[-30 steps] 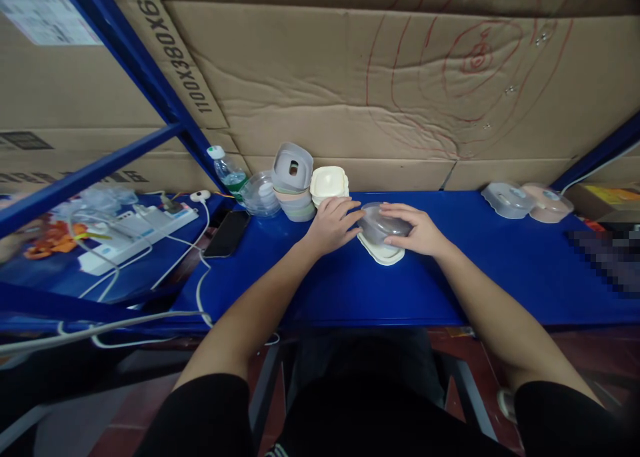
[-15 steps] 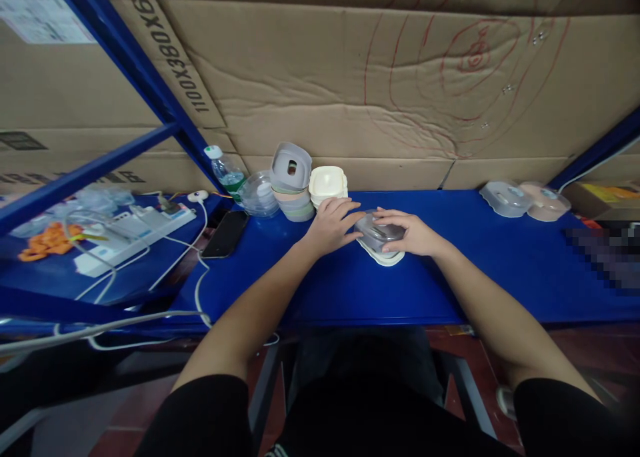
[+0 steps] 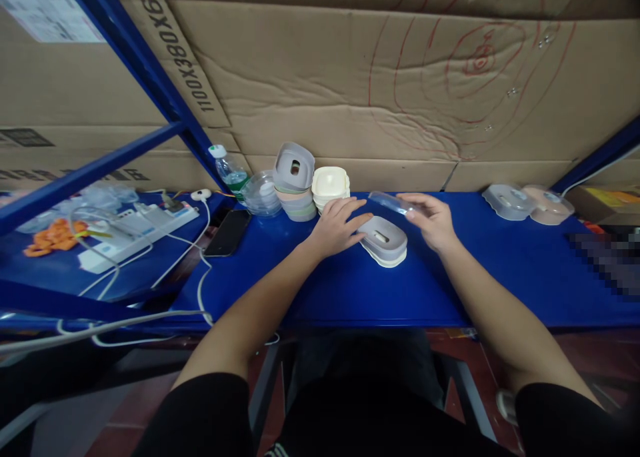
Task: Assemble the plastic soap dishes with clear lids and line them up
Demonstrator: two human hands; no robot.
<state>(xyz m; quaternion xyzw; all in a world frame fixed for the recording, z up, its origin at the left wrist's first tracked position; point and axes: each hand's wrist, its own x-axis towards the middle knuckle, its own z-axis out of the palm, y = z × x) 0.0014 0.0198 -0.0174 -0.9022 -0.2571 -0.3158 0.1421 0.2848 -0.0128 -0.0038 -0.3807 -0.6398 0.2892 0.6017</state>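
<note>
My right hand [image 3: 434, 222] grips a clear plastic lid [image 3: 393, 203], held tilted above the blue table. Below it, a grey oval piece with a slot [image 3: 384, 236] sits on a cream base [image 3: 393, 262]. My left hand [image 3: 336, 228] is at the left end of the grey piece, fingers apart, and holds nothing; whether its fingertips touch the piece I cannot tell. Behind my left hand stand a stack of cream dishes [image 3: 331, 180] and a stack of grey and pastel dishes [image 3: 295, 167]. Several round clear lids [image 3: 263, 194] lie beside them.
Left of the stacks are a water bottle [image 3: 231, 172] and a black phone [image 3: 227, 233]. A white power strip [image 3: 137, 237] with cables lies further left, near an orange bundle [image 3: 55, 238]. Two lidded containers [image 3: 507, 202] stand at the back right of the blue table [image 3: 340, 294].
My right hand has lifted the clear lid off the grey piece and tilted it up to the right. The grey piece's slot is now uncovered. My left hand has barely moved.
</note>
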